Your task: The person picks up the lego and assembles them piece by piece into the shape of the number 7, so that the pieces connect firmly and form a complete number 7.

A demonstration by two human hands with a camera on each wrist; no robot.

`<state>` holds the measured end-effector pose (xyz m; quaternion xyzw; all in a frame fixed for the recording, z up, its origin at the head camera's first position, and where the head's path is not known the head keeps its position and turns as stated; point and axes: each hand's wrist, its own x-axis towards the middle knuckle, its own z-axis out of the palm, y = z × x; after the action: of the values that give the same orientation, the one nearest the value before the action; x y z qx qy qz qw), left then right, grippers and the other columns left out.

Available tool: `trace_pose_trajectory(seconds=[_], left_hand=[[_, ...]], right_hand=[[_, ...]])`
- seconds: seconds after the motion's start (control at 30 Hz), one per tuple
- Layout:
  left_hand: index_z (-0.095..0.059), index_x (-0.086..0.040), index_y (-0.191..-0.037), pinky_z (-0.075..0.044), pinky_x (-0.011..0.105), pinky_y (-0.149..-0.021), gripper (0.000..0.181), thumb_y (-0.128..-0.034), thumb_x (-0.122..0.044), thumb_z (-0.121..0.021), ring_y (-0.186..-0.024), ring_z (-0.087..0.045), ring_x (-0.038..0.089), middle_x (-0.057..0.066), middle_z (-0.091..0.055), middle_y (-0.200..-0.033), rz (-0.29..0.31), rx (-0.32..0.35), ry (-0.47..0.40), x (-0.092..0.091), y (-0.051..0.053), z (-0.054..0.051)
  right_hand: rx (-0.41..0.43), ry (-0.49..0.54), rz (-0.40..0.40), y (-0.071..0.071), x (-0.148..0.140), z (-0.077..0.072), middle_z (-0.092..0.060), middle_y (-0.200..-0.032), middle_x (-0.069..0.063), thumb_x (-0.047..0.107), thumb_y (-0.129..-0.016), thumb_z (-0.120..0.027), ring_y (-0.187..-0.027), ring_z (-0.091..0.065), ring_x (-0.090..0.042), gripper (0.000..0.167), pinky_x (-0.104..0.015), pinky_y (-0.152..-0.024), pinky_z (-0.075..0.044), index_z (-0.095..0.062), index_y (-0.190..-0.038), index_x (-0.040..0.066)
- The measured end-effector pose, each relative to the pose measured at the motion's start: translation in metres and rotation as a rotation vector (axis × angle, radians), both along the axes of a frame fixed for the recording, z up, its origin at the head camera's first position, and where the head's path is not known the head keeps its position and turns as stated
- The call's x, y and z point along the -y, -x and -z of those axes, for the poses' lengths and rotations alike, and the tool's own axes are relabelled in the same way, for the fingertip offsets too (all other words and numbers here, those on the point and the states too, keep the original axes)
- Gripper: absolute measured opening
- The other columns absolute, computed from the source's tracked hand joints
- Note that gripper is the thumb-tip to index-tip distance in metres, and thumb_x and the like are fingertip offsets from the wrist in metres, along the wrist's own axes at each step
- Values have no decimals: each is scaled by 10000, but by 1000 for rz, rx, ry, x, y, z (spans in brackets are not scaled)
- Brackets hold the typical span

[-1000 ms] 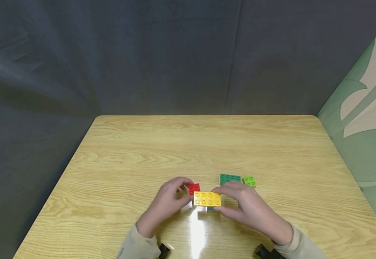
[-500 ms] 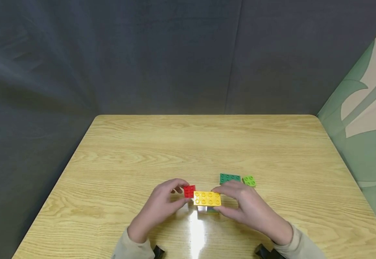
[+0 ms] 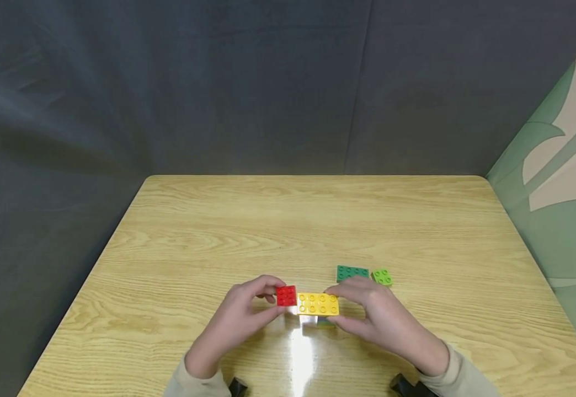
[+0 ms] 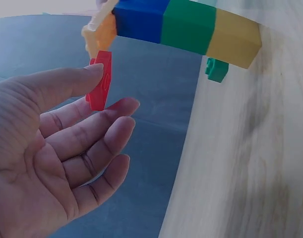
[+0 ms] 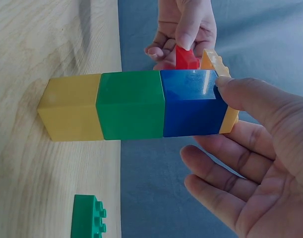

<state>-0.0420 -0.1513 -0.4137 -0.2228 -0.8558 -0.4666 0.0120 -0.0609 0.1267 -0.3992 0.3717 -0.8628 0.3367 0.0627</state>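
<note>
A stack of bricks stands upright on the table: a yellow block (image 5: pixel 69 110) at the bottom, a green block (image 5: pixel 131 106), a blue block (image 5: pixel 192 105), and a thin yellow brick (image 3: pixel 318 304) on top. That top brick juts out to the left past the blue block. My right hand (image 3: pixel 374 311) pinches the top of the stack at its right end, thumb at the near side. Between thumb and fingers, my left hand (image 3: pixel 233 322) pinches a thin red brick (image 3: pixel 286 296) beside the yellow brick's left end. Whether the two bricks touch cannot be told.
A dark green brick (image 3: pixel 352 273) and a small light green brick (image 3: pixel 382 277) lie on the wooden table (image 3: pixel 193 237) just beyond my right hand. A dark cloth (image 3: pixel 268 88) hangs behind the table's far edge. Patterned fabric (image 3: pixel 566 231) lines the right side.
My left hand has drawn the red brick left and toward me, from behind the yellow brick's corner to beside its left end. The right hand and the stack have stayed put.
</note>
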Motion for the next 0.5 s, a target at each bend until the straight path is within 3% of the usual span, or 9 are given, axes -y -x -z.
trace_pose_trajectory(seconds=[0.17,0.37,0.5], left_hand=[[-634,-163,-1123,-526,343,-776,362,-810,-56,-782,-815,-647,47,-113,-723,-951,20,-5,-29,1,-1,-2],[-637,-142,-1132,-525,376,-794,352,-823,-36,-766,-815,-646,70,-61,-735,-966,43,32,-60,2,-3,-4],[-632,-174,-1147,-522,370,-815,373,-825,-39,-764,-828,-646,70,-94,-728,-969,48,57,-73,2,-4,-5]], right_hand=[[2,-2,9,0,0,1,-708,-1038,27,197,-736,-850,-996,-641,-175,367,-416,-844,-547,-725,-1074,130],[5,0,14,0,0,1,-709,-1043,21,195,-731,-851,-1003,-643,-188,372,-428,-852,-544,-726,-1076,132],[4,1,12,-1,0,1,-709,-1036,24,196,-729,-852,-993,-642,-179,372,-420,-843,-547,-727,-1073,130]])
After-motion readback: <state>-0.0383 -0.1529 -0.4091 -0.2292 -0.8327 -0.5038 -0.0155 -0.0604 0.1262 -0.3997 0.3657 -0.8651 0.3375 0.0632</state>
